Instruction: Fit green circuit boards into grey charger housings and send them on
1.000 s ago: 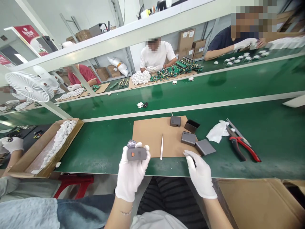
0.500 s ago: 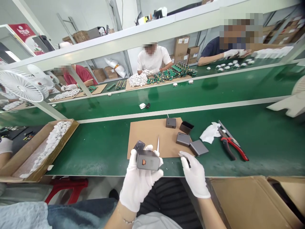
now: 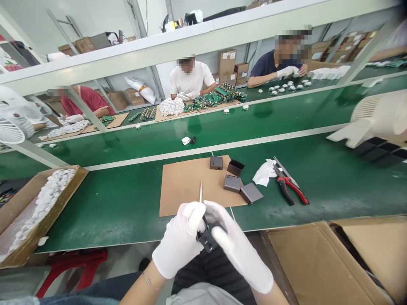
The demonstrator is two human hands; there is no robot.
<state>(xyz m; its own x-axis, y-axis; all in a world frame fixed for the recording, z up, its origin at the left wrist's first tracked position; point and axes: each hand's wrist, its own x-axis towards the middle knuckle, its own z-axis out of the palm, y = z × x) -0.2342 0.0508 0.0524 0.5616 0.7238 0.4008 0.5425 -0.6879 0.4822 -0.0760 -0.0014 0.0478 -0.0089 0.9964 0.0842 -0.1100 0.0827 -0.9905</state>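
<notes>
Dark grey charger block (image 3: 208, 239): held low in front of the person, below the near edge of the green surface (image 3: 127, 203), between both gloved hands. Left hand (image 3: 179, 243) wraps it from the left, fingers closed on it; right hand (image 3: 237, 250) closes over it from the right, index finger along its top. Long axis cannot be told. Beyond lie cardboard mat (image 3: 184, 186), white spudger (image 3: 201, 192), spare grey casings (image 3: 237, 184)

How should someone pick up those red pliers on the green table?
Probably best by the two red handles of the red pliers, coming from above on the near side. They lie flat on the green table, handles spread toward the person, with the metal tip pointing away beside the white cloth.
</notes>
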